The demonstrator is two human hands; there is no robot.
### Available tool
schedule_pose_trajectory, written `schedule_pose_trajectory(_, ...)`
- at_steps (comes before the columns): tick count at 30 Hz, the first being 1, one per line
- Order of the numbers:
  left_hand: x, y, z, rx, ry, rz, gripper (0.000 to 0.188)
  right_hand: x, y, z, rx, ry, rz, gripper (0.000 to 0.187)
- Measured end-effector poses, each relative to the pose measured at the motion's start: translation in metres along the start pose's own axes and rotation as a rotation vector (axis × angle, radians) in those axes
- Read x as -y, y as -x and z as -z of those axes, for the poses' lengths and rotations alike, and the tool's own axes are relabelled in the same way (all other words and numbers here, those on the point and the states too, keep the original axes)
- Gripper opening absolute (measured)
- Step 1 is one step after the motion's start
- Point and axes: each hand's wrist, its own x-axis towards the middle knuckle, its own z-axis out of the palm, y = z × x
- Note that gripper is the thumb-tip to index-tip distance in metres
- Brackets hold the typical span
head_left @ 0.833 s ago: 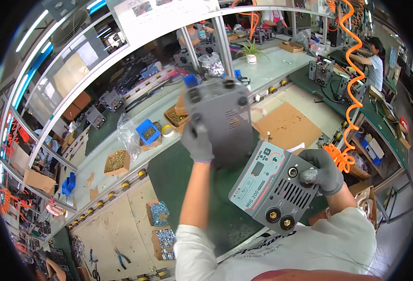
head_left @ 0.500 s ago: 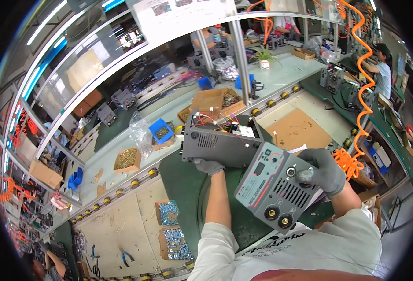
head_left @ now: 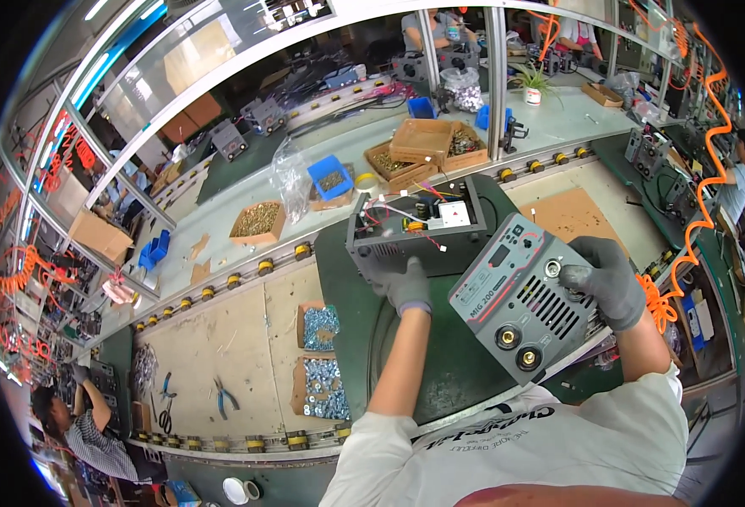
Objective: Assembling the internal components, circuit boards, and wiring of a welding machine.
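Gloves covered both hands. The left hand [head_left: 406, 286] gripped the near wall of an open chassis [head_left: 415, 228], fingers curled over its edge; red and white wires and a small board showed inside. The chassis stood on a dark green mat [head_left: 440, 372] on the counter [head_left: 246, 338], just far and left of the front panel. The right hand [head_left: 602, 279] closed around the far right corner of that panel [head_left: 520, 308], a grey slab with a small display, a knob, vent slots and two round sockets near its lower edge. The panel was tilted, its face turned up toward the camera, its far left corner close to the chassis; whether they touched I could not tell.

Left of the mat, two shallow cardboard trays [head_left: 320, 363] of silvery screws lay one behind the other. Further left, pliers [head_left: 225, 395] and another hand tool lay on the bare counter. A row of yellow rollers [head_left: 220, 286] ran along the far side of the counter. Beyond it sat a blue bin [head_left: 332, 176], a box of brass parts [head_left: 257, 221] and stacked wooden trays [head_left: 427, 145]. An orange coiled hose [head_left: 685, 245] hung at the right. Another person [head_left: 77, 427] worked at the near left.
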Motion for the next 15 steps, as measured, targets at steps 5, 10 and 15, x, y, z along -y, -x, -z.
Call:
schedule_pose_trajectory(5,-0.070,-0.016,0.077,0.291,-0.518,-0.796,0.072,0.006,0.004,0.004,0.016,0.113,-0.029,0.043)
schedule_pose_trajectory(10,-0.044,-0.070,0.057,0.303,-0.745,-1.064,0.059,0.011,-0.001,0.017,-0.049,0.095,0.021,0.048)
schedule_pose_trajectory(15,-0.073,-0.065,0.056,0.523,-1.024,-0.936,0.050,0.021,-0.015,-0.004,-0.032,0.411,0.056,0.045)
